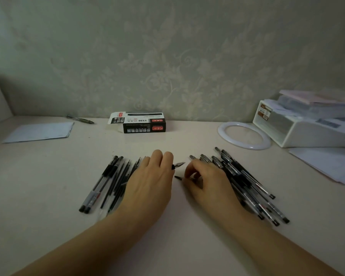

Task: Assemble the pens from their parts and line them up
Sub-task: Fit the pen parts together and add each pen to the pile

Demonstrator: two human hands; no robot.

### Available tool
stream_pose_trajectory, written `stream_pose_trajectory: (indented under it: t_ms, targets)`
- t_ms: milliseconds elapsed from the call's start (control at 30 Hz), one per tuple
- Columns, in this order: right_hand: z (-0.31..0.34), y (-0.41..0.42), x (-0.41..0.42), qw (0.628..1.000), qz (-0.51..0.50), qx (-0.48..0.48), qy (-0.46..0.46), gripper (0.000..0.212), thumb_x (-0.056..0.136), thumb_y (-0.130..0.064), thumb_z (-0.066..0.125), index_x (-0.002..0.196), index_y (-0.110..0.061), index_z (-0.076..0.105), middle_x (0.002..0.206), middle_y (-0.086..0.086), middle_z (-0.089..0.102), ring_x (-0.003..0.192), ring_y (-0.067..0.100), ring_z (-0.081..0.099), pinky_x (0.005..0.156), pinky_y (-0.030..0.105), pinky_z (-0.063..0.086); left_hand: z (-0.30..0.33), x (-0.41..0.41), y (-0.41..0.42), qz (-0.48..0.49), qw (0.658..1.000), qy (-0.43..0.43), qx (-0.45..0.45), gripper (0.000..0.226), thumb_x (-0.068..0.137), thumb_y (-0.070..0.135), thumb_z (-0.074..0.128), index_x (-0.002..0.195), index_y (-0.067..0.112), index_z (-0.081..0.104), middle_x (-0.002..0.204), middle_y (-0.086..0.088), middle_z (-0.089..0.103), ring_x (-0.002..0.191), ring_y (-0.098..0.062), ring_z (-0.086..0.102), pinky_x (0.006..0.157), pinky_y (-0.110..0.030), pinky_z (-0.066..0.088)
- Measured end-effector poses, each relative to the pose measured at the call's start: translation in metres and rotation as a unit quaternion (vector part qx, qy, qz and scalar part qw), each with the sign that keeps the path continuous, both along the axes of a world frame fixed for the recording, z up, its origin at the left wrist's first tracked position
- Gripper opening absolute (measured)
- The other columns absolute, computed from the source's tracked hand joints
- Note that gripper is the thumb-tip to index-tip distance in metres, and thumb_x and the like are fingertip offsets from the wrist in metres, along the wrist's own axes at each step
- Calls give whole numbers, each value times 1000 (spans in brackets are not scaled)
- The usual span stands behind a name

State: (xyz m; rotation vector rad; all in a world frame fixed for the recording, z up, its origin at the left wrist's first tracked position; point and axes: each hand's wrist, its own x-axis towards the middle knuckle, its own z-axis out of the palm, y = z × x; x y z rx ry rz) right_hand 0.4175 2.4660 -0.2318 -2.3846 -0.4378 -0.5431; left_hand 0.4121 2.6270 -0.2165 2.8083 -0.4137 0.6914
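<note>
The left hand (149,182) pinches a pointed pen tip (178,165); the right hand (205,182) curls round a thin black refill (178,177). Bare smooth table (167,226) lies between loose refills (118,180) and the heaped clear-barrelled pens (251,186).

I see a dim, flat scene with a grey-green cast and only soft shadows under the forearms. The pale beige tabletop (48,186) bows at the edges from the wide lens, and the white plastic drawer box (307,130) at far right looks smeared.
</note>
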Motion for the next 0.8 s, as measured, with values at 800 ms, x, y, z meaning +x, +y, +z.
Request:
stream_pose_trajectory:
  t_ms: [800]
  targets:
    - [13, -4, -1, 957, 106, 246, 110, 7, 86, -32, 71, 82, -27, 74, 73, -1, 73, 74, 17, 69, 79, 38, 57, 6, -18, 12, -96, 993, 17, -74, 29, 99, 41, 37, 113, 30, 60, 96, 9, 53, 76, -13, 56, 57, -27, 38]
